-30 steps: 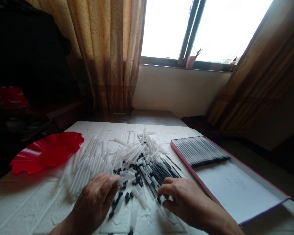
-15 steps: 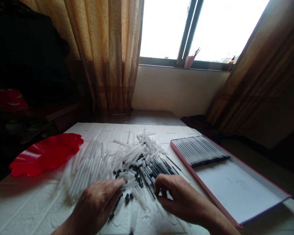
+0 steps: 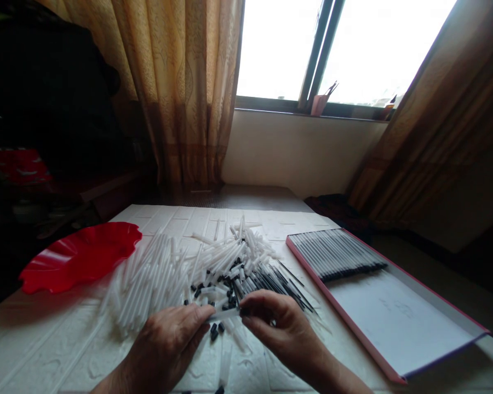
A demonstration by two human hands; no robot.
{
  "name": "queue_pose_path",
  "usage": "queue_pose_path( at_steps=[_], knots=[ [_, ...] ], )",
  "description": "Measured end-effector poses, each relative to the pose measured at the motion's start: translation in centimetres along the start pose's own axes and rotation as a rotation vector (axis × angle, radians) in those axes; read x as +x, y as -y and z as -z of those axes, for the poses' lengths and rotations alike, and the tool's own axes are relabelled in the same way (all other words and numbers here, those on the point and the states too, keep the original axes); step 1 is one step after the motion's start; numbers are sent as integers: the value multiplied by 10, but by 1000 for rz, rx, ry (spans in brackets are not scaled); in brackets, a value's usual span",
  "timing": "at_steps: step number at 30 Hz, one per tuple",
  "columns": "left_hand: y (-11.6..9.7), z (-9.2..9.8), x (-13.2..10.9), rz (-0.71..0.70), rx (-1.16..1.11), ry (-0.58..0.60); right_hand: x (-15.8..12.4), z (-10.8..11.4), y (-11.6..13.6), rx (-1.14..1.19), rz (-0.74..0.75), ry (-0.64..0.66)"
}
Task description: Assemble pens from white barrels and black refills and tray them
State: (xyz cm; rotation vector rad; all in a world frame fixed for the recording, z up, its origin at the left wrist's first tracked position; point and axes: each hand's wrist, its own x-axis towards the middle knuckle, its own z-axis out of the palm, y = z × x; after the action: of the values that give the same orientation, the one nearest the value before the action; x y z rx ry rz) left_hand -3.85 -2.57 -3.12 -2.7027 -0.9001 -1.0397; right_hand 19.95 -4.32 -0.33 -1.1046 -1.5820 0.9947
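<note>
My left hand [image 3: 168, 339] is closed, with thumb and fingers pinching a short translucent white plastic tube [image 3: 225, 314] that points to the right. At the tube's far end my right hand [image 3: 277, 325] is closed in a pinch. Something small and dark shows at its fingertips, too small to name. Just beyond the hands lie small black plugs [image 3: 232, 300], short clear tubes and a bundle of thin black refills [image 3: 285, 284]. A few more black plugs [image 3: 214, 331] are on the tabletop between my hands.
Long white tubes [image 3: 142, 290] are heaped at the left beside a red wavy-edged plate [image 3: 82, 254]. On the right, a shallow pink-edged box lid [image 3: 394, 317] holds a row of black-tipped pens [image 3: 337, 253]. A window and curtains [image 3: 181, 82] are behind the table.
My right hand has moved left from beside the black refills to the end of the tube. My left hand has stayed nearly in place, still holding the tube.
</note>
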Motion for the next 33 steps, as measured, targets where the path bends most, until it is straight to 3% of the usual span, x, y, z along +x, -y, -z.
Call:
queue_pose_path(
  at_steps=[7,13,17,26,33],
  knots=[
    [-1,0,2,-13,6,-14,-2,-3,-2,-67,102,-8],
    [-2,1,3,-17,10,5,-3,-2,-6,-258,299,-69],
    [-1,-1,1,-23,27,19,-1,3,-7,-377,399,-29],
    [1,0,-3,-48,31,70,-3,7,-3,-641,448,76],
    [-2,3,0,-105,37,26,-5,1,-2,-720,417,117]
  ],
)
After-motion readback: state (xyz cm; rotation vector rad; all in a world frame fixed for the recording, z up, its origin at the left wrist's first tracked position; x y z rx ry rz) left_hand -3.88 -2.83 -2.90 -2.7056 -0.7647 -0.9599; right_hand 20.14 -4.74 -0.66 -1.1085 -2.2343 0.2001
